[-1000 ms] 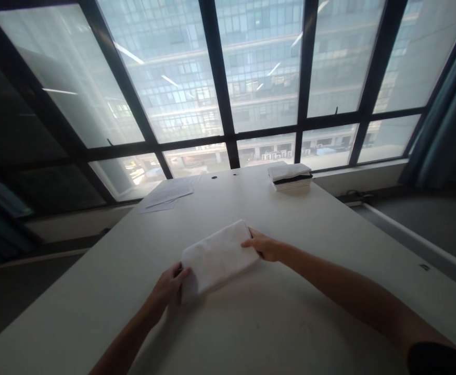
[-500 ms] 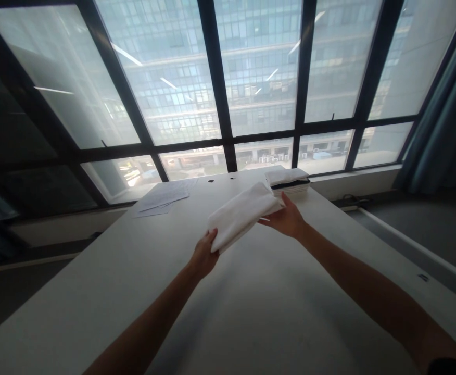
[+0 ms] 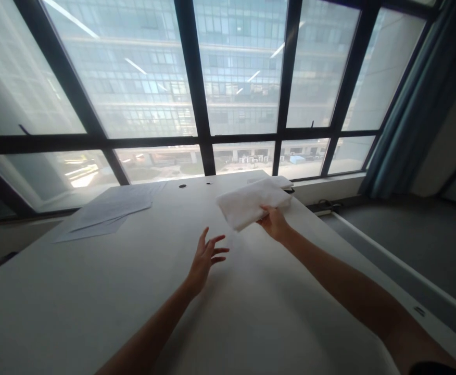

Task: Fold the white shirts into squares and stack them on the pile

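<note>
A folded white cloth (image 3: 247, 203) hangs above the table, gripped at its near right edge by my right hand (image 3: 274, 223), thumb on top. My left hand (image 3: 204, 259) is apart from the cloth, lower and to its left, fingers spread and holding nothing. Behind the held cloth, a stack of folded white pieces (image 3: 285, 182) lies at the far right of the table; most of it is hidden, with a dark edge showing at its right.
The white table (image 3: 106, 291) reaches to the windows (image 3: 239, 67). Several loose paper sheets (image 3: 114, 205) lie at its far left. A round dark hole (image 3: 182, 186) is near the far edge. A blue curtain (image 3: 403, 114) hangs at the right.
My left hand has let go of the cloth and opened. The cloth, held only by my right hand, has turned. The view has swung right.
</note>
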Demonstrator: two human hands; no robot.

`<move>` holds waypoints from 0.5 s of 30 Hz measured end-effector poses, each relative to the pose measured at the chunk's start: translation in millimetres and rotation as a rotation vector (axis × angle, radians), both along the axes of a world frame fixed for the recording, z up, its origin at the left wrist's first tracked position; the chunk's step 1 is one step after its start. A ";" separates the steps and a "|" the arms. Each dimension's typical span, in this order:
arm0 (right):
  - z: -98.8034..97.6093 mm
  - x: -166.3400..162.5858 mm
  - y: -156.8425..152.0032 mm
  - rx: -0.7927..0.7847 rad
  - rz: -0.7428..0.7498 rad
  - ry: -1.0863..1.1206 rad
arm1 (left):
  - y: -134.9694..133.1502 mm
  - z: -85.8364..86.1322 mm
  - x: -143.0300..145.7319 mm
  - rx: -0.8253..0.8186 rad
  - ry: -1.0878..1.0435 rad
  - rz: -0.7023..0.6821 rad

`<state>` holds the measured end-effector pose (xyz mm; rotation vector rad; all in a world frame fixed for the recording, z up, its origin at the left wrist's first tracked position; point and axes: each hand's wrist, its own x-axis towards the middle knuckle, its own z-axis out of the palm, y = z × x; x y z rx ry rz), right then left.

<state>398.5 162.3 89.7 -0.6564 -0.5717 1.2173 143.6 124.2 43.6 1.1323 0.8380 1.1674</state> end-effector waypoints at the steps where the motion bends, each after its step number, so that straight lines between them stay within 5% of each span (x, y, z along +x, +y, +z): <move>1: 10.4 16.1 19.0 0.024 -0.018 -0.002 | 4.2 -5.3 -3.9 -0.013 0.007 0.007; 5: 51.1 78.7 99.6 0.060 -0.099 -0.044 | 15.0 -18.4 -11.3 -0.062 0.005 0.042; 8: 62.8 113.4 150.0 0.070 -0.164 -0.070 | 16.3 -19.6 -10.2 -0.066 0.018 0.049; 15: 23.7 143.9 197.9 -0.161 -0.261 -0.475 | 14.0 -18.4 -6.4 -0.092 0.025 0.079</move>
